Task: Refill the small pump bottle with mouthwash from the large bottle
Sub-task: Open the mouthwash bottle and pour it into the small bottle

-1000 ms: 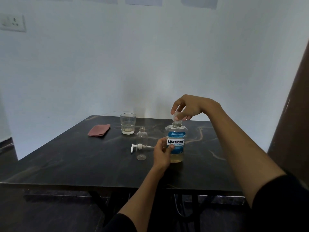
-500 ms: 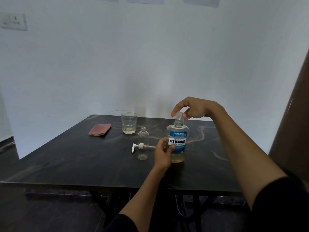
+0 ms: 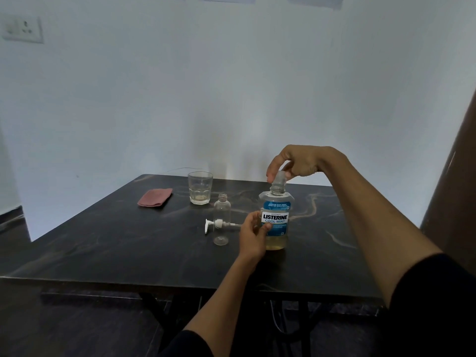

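The large mouthwash bottle (image 3: 277,215) stands upright on the dark table (image 3: 128,248), blue label toward me, with yellowish liquid low inside. My left hand (image 3: 253,234) grips its lower body from the left. My right hand (image 3: 293,163) pinches the clear cap (image 3: 280,177) on the bottle's neck from above. Just left of it the small clear bottle (image 3: 221,220) stands uncapped and looks empty. Its white pump head (image 3: 217,224) lies on the table beside it, tube pointing right.
A drinking glass (image 3: 200,188) with a little residue stands behind the small bottle. A folded reddish cloth (image 3: 155,197) lies further left. A white wall rises behind the table, and a dark brown panel (image 3: 453,191) borders the right side.
My right hand has turned on the cap, its fingers shifting round it. The cap now sits a little lower over the neck. My left hand still holds the bottle.
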